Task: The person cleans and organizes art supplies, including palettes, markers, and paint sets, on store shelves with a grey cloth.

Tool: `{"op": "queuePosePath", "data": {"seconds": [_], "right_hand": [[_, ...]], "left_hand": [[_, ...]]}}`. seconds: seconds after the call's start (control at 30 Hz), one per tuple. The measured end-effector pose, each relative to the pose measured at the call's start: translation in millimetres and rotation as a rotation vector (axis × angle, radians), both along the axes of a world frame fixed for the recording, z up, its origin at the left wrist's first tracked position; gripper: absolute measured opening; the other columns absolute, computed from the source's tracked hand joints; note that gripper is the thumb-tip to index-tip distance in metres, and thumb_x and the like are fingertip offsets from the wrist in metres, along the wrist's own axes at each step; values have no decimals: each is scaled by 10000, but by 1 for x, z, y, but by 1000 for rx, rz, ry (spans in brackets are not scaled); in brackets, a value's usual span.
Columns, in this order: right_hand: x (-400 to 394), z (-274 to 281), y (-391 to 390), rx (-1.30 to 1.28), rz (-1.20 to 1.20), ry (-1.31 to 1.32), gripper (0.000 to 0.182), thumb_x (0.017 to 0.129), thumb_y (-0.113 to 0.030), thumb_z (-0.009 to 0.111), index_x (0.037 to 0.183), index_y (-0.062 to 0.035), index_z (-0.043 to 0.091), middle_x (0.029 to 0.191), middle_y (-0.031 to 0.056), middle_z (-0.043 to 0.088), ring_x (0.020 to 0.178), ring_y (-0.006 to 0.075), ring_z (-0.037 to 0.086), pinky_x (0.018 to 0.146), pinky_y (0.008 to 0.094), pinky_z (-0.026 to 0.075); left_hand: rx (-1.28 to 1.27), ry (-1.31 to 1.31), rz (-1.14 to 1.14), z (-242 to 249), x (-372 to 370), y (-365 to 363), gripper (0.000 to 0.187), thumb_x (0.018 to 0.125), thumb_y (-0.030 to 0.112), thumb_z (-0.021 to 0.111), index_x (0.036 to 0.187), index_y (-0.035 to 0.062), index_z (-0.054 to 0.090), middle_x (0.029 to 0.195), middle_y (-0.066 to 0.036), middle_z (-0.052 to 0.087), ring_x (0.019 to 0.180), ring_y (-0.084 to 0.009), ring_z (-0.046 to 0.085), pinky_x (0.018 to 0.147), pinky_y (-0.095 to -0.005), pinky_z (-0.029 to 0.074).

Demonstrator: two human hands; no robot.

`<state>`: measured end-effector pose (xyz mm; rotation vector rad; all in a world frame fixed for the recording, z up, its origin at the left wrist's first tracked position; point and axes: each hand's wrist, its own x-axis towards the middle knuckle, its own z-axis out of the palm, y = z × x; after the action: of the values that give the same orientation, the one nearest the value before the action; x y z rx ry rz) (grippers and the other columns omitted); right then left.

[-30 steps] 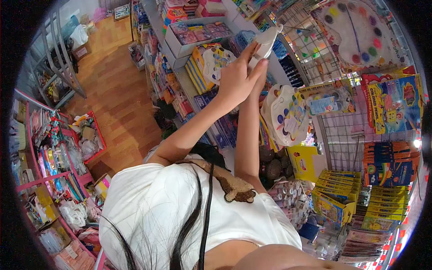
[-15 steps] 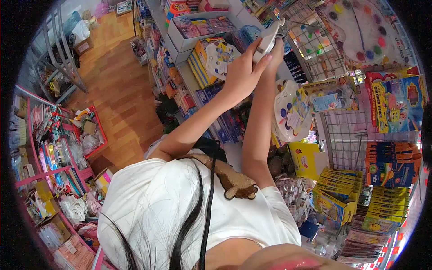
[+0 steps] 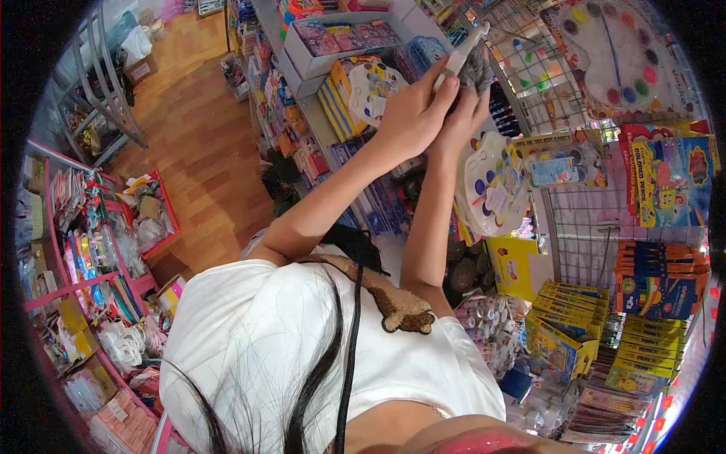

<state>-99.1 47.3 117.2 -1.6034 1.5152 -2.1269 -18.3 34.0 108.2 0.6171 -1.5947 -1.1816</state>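
My left hand (image 3: 412, 117) is closed around a slim white object (image 3: 454, 64) with a small hooked tip, its thumb pressed along the near side. Just beside it, my right hand (image 3: 460, 125) is raised with its fingers curled around a dark grey, shiny item (image 3: 475, 69), perhaps wrapped in clear plastic. The two items are side by side and touch or overlap; their exact kind is not clear. Both hands are held up in front of the shelf and the wire display grid (image 3: 578, 219).
Paint palettes (image 3: 491, 185) hang on the right, near colored pencil packs (image 3: 669, 181) and yellow boxes (image 3: 563, 329). A grey box of small packs (image 3: 344, 38) stands on the shelf ahead. Left are a wooden floor (image 3: 197, 144), a pink rack (image 3: 83, 287) and a metal frame (image 3: 98, 83).
My right hand has turned and come lower, so more of the dark grey item shows beside the white object. My left hand has tilted the white object more upright.
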Motion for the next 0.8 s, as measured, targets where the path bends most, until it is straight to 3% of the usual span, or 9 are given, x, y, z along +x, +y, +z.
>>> {"op": "queuePosePath", "data": {"seconds": [0.1,0.13,0.23,0.33,0.43,0.57,0.7,0.73,0.8], "right_hand": [[-1,21,-5,195,-53,-233,396,928,-239,369,1179,40,495,1100,146,558,964,214,546,840,320,410],[3,25,-11,237,-154,-408,405,937,-293,371,1122,30,528,942,101,595,822,187,553,754,311,422],[-10,16,-18,289,-210,-399,381,936,-283,378,1103,22,534,956,98,595,821,171,557,740,293,426],[5,4,8,211,-31,-368,360,930,-237,401,1164,18,497,1032,115,578,886,170,556,771,293,432],[29,-3,24,133,13,-540,359,922,-191,420,1214,16,452,1085,116,561,926,169,552,795,289,435],[6,0,5,137,-97,-356,338,929,-201,420,1180,21,462,1048,120,571,898,178,565,773,274,443],[-5,22,-21,362,-285,-537,370,915,-293,447,1075,36,507,947,119,594,796,189,587,676,300,464],[-11,20,-24,315,-184,-520,388,899,-341,461,987,30,534,868,109,597,710,191,592,619,321,467],[-47,-1,-45,316,-63,-495,374,899,-337,458,954,23,540,823,96,592,664,183,583,592,322,461]], "left_hand": [[-25,28,40,-5,-6,1,624,912,486,337,1293,-5,394,558,-133,562,494,-261,564,472,-363,415],[-25,12,39,-5,-6,2,616,913,478,343,1293,-4,394,558,-133,561,491,-259,561,470,-361,414],[-29,0,45,-2,-2,3,595,915,454,360,1296,-1,393,560,-132,558,484,-249,555,464,-355,411],[-20,35,52,-3,-2,3,580,916,437,371,1299,2,391,563,-131,557,480,-242,550,458,-348,409],[-13,39,30,-4,-1,-1,568,918,423,375,1295,-1,394,560,-133,557,474,-255,544,462,-348,414],[-25,1,15,-2,1,-1,548,916,404,388,1282,-4,409,559,-145,558,463,-278,540,469,-355,422],[-62,0,45,-3,1,-3,532,910,388,413,1266,-8,423,600,-169,580,503,-295,576,490,-371,445],[-74,-2,58,-3,1,-3,532,909,386,419,1265,-10,422,612,-174,585,515,-298,583,496,-374,450],[-95,-14,77,-4,-1,0,532,906,382,429,1262,-14,420,637,-185,596,540,-303,598,506,-381,460]]}}
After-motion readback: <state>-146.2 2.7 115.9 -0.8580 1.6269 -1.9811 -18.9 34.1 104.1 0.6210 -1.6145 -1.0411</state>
